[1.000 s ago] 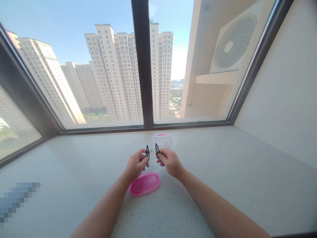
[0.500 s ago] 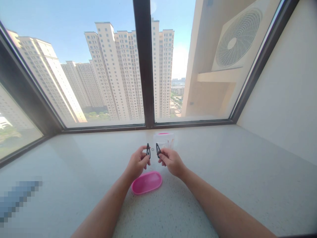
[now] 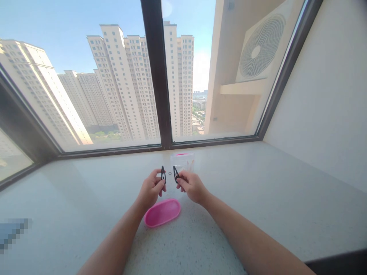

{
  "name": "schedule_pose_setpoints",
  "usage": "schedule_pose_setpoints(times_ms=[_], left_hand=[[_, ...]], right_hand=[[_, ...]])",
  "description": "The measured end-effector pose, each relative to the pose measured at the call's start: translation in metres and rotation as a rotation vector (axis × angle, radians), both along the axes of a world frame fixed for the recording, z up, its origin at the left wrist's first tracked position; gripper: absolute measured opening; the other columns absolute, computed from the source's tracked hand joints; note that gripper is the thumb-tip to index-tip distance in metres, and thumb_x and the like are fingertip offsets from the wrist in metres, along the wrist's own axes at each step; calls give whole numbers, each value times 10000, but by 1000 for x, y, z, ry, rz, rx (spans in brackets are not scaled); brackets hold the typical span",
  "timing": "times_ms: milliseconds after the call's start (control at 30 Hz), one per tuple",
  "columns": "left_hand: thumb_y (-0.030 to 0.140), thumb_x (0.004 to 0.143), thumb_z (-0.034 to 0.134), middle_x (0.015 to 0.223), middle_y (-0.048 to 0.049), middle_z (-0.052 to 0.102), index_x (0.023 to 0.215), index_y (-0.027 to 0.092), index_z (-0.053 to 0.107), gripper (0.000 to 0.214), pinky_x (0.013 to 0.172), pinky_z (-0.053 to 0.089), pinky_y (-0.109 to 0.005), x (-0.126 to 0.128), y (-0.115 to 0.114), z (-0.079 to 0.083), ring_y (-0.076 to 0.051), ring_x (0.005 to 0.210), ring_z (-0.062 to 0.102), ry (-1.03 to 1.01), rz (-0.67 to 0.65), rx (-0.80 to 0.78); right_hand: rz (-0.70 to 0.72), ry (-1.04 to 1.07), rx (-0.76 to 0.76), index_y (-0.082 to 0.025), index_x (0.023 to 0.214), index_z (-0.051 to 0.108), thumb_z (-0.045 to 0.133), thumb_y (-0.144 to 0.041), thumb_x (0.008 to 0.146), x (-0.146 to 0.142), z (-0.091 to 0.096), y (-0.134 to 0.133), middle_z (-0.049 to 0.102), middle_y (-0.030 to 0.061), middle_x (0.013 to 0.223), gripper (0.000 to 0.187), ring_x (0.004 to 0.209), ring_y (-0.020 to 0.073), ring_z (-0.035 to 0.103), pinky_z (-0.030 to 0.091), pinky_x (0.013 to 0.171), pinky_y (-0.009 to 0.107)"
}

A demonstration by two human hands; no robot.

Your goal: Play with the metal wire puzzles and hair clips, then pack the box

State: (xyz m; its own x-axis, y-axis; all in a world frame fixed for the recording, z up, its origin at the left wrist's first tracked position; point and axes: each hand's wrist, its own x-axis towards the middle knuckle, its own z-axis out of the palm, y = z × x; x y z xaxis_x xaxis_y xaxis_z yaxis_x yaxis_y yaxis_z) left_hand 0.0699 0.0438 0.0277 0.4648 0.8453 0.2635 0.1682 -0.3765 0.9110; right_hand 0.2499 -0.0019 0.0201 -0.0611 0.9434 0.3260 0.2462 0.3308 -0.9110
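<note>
Between the fingers of my left hand (image 3: 151, 185) is a black snap hair clip (image 3: 163, 175), held upright. A second black snap hair clip (image 3: 176, 174) is pinched in my right hand (image 3: 193, 186), tilted slightly to the left. The two clips face each other with a small gap between them. Just below my hands lies a pink oval tray (image 3: 162, 213), its inside bare. Past the clips, a small ring (image 3: 170, 173) rests on the sill. Behind my right hand lies a clear plastic bag (image 3: 187, 157) with a pink strip at its top; its contents are hard to make out.
The pale speckled sill (image 3: 86, 214) runs up to a dark window frame (image 3: 114, 151). A white wall (image 3: 318, 99) closes off the right side. A blurred bluish patch (image 3: 10, 233) sits at the left edge. Tall buildings stand outside the glass.
My view has turned slightly to the right, so everything sits further left in the picture. Both hands keep hold of their clips in nearly the same pose.
</note>
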Motion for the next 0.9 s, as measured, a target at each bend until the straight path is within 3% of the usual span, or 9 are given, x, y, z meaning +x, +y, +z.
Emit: schedule_pose_setpoints(times_ms=[400,633,900], left_hand=[[292,829,474,543,58,523,1056,182,443,254,412,326,-179,1,0,3,-71,400,415,-48,35,26],[309,815,491,531,67,512,1041,182,455,262,407,305,-174,-1,-2,7,-67,391,402,-83,43,8],[285,825,483,540,52,535,1095,169,448,297,415,311,-176,1,-3,3,-68,395,424,-85,-26,-30]], right_hand=[[20,-30,8,-156,784,549,471,-228,825,1,-2,1,600,8,623,114,496,94,520,434,490,203],[-13,-10,35,-176,1026,494,456,-231,829,2,-4,3,585,-20,604,208,484,101,534,428,477,204],[-38,28,13,-190,1026,403,457,-248,828,1,-4,2,605,-13,635,213,485,108,551,451,473,218]])
